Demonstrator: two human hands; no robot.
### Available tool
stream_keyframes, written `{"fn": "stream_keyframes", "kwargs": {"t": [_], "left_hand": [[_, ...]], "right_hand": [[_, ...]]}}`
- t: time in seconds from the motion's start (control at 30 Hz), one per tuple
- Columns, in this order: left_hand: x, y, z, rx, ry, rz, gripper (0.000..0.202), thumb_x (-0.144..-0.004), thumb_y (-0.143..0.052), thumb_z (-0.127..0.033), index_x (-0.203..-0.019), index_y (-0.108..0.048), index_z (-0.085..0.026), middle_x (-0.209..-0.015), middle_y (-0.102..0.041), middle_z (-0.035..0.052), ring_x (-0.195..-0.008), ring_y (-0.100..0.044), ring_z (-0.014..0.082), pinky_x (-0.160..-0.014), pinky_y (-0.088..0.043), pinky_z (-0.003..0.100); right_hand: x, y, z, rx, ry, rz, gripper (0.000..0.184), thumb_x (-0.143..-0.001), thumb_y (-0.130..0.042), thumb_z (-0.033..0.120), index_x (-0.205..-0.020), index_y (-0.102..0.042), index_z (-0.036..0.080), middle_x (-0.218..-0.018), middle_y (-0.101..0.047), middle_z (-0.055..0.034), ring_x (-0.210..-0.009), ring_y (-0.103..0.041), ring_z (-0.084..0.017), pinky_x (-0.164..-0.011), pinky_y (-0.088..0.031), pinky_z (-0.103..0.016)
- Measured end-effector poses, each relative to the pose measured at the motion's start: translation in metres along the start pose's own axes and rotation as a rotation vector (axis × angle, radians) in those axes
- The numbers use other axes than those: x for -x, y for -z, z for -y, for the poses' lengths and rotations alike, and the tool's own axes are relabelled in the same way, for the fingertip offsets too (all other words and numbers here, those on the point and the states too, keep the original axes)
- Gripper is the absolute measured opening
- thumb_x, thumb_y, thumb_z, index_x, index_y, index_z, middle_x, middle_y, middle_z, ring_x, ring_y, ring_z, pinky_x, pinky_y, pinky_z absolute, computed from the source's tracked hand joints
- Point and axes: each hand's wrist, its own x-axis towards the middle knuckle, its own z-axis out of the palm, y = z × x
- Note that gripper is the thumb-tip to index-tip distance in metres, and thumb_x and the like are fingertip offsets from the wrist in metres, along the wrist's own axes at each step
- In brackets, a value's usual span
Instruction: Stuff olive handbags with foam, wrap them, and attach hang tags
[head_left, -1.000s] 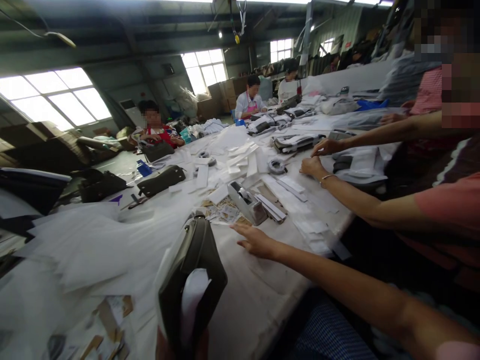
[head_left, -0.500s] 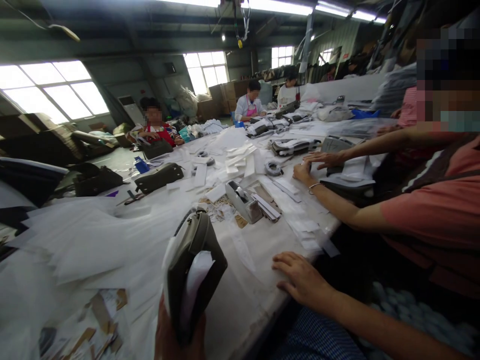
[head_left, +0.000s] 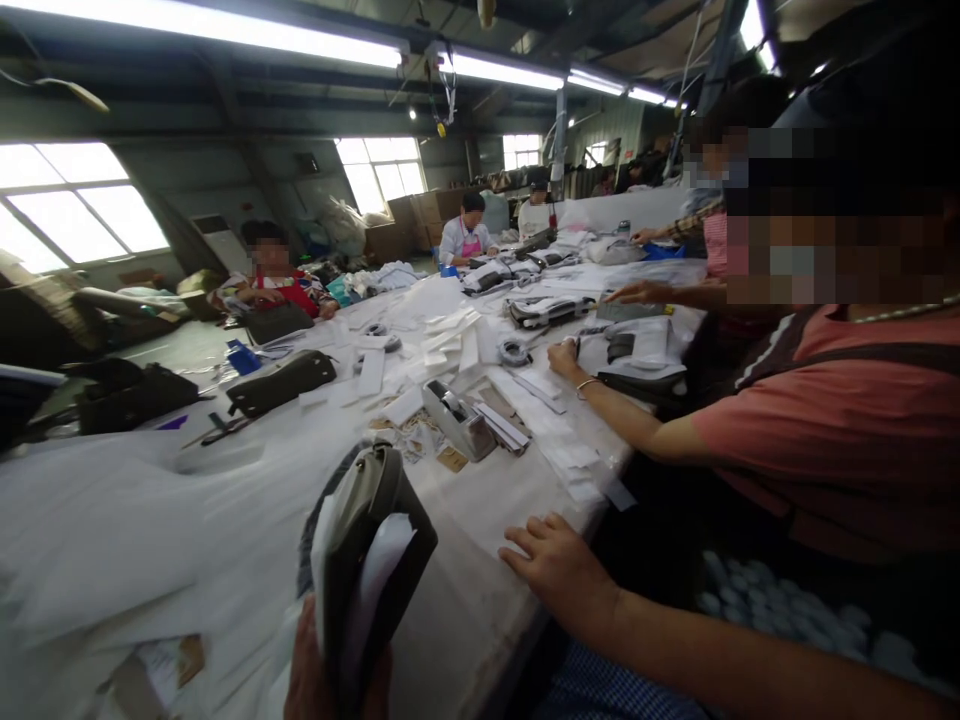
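Held upright on its end in my left hand (head_left: pixel 306 660) is a dark olive handbag (head_left: pixel 409 590). Fingers and thumb grip it from both sides at the bottom. White paper or foam wrapping (head_left: pixel 379 560) pokes out of the bag's side, and a pale sheet lies along its left face. My right hand (head_left: pixel 559 570) rests at the table's front edge, fingers spread and slightly bent, with nothing in it. Beyond the bag stands a grey tape dispenser (head_left: pixel 459 420) beside white strips (head_left: pixel 504 428).
White foam sheets (head_left: pixel 97 530) cover the table's left. A second dark bag (head_left: pixel 281 383) lies farther back. On the right, a co-worker in a pink shirt (head_left: pixel 810 430) reaches over a wrapped bag (head_left: pixel 645 375). A tape roll (head_left: pixel 514 352) lies mid-table.
The view has swung to the right and tilted up, so the surroundings appear farther left. My left hand still grips the handbag, and my right hand stays at the table edge.
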Motion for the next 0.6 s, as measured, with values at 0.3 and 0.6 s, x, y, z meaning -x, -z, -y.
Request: {"fn": "stream_keyframes", "kwargs": {"t": [0.3,0.6], "left_hand": [[0.008,0.008,-0.006,-0.073,0.02,-0.045,0.073,-0.085,-0.066,-0.034,-0.151,-0.035,-0.029,-0.146,-0.054,0.0063,-0.128,-0.056,0.0287,-0.104,-0.05,0.042],[0.006,0.01,-0.008,-0.099,0.026,-0.056,0.071,-0.085,-0.066,-0.035,-0.149,-0.038,-0.03,-0.142,-0.057,0.006,-0.126,-0.057,0.0282,-0.101,-0.052,0.041]], "right_hand": [[0.01,0.003,0.006,-0.32,0.004,0.24,0.03,-0.092,-0.063,0.035,-0.118,-0.067,0.022,-0.116,-0.071,-0.0084,-0.095,-0.069,-0.025,-0.078,-0.05,-0.031],[-0.02,-0.003,0.007,-0.432,-0.14,0.028,0.061,-0.088,-0.056,0.066,-0.126,-0.065,0.019,-0.111,-0.071,-0.0129,-0.105,-0.065,-0.03,-0.094,-0.047,-0.041]]}}
